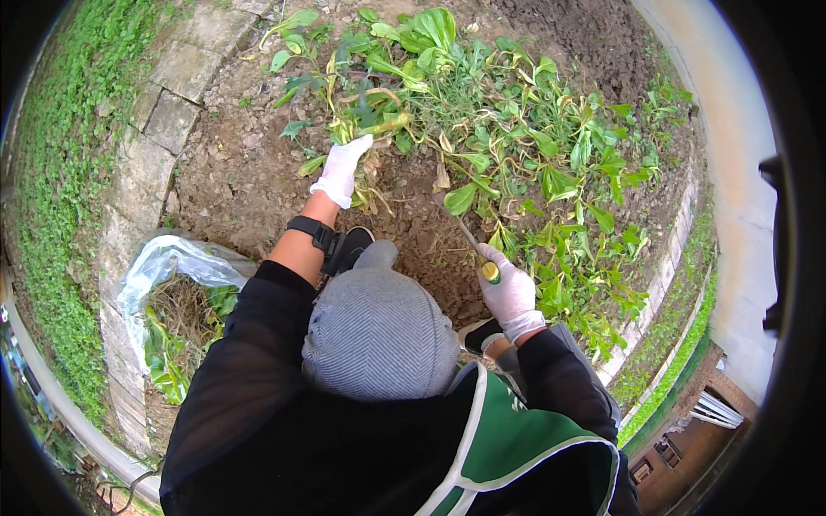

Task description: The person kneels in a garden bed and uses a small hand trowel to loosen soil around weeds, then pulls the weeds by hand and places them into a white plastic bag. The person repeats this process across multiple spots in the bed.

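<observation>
My left hand [340, 169], in a thin white glove, is closed around a bunch of uprooted leafy greens [371, 122]. Yellowed stalks stick out beyond its fingers, and withered leaves hang below the palm. My right hand [508, 289], gloved the same way, grips the yellow-and-green handle of a hand tool [470, 240]. The tool's slim metal shaft points away from me toward the soil; its working end is hard to make out. Just past it grows a dense patch of broad-leaved greens [542, 142], some leaves yellow or wilted.
To my left, a clear plastic bag [139, 284] holds pulled plants and dry roots. Stone paving [171, 122] edges the bare soil [226, 171], with low green ground cover [58, 161] beyond. A kerb [668, 271] and a concrete path [735, 161] run along the right.
</observation>
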The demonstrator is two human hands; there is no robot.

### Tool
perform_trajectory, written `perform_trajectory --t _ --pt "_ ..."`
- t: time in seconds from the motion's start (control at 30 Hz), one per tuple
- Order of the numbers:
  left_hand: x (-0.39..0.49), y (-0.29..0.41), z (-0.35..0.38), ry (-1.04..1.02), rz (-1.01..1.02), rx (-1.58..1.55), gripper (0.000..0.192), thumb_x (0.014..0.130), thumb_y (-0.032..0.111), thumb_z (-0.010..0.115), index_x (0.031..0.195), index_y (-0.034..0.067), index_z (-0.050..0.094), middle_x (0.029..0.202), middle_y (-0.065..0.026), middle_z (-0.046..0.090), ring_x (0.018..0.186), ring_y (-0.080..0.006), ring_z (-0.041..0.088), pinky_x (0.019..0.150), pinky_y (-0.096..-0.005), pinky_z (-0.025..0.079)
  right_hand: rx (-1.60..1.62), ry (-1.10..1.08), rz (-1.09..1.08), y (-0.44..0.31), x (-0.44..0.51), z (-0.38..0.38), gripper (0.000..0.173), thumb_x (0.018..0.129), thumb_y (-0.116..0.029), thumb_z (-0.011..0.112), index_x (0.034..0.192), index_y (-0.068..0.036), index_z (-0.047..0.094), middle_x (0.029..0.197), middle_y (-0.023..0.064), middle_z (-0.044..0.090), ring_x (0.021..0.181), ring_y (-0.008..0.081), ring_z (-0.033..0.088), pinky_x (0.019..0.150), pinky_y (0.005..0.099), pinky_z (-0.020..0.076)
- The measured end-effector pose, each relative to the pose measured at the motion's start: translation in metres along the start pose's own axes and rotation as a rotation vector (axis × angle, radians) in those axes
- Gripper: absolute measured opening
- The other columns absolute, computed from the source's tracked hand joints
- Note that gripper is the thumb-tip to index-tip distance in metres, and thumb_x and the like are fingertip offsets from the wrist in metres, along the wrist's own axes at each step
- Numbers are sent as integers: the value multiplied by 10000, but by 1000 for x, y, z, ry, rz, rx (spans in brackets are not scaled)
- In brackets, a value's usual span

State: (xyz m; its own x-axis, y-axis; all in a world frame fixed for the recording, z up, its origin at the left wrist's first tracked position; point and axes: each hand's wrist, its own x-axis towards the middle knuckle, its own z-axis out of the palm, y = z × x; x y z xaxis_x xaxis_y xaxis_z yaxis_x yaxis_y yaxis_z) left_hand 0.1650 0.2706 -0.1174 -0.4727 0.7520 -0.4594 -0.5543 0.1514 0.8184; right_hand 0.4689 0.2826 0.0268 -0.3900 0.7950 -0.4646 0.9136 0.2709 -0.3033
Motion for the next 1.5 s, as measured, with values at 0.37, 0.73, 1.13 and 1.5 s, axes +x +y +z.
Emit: perform_trajectory --t 0.37,0.73,1.13,1.5 --pt "24 -17 8 -285 -135 214 292 800 116 535 1057 11 623 936 -58 660 870 -145 603 843 -253 425 353 63 77 8 -7 -1 345 762 -105 625 1106 -104 597 934 130 661 827 245 646 742 298 494" --pt "-7 7 -34 33 -166 232 268 785 126 525 995 15 651 870 -61 655 730 -114 578 566 -238 460 292 63 -67 -8 9 12 345 794 -237 613 1136 -211 578 764 170 633 730 352 610 666 388 495" --pt "-14 -50 27 -335 159 1651 429 790 262 614 1155 63 508 1115 -149 530 912 -326 582 740 -404 476 -39 -81 -5 3 -2 15 389 778 -208 599 1163 -248 559 758 155 630 713 327 613 658 399 494" --pt "-7 -47 20 -9 87 1257 305 781 294 622 967 55 591 917 -178 618 827 -352 599 716 -415 477 52 -131 -74 -6 16 -16 348 782 -238 606 1130 -241 581 738 157 628 688 334 610 649 408 492"
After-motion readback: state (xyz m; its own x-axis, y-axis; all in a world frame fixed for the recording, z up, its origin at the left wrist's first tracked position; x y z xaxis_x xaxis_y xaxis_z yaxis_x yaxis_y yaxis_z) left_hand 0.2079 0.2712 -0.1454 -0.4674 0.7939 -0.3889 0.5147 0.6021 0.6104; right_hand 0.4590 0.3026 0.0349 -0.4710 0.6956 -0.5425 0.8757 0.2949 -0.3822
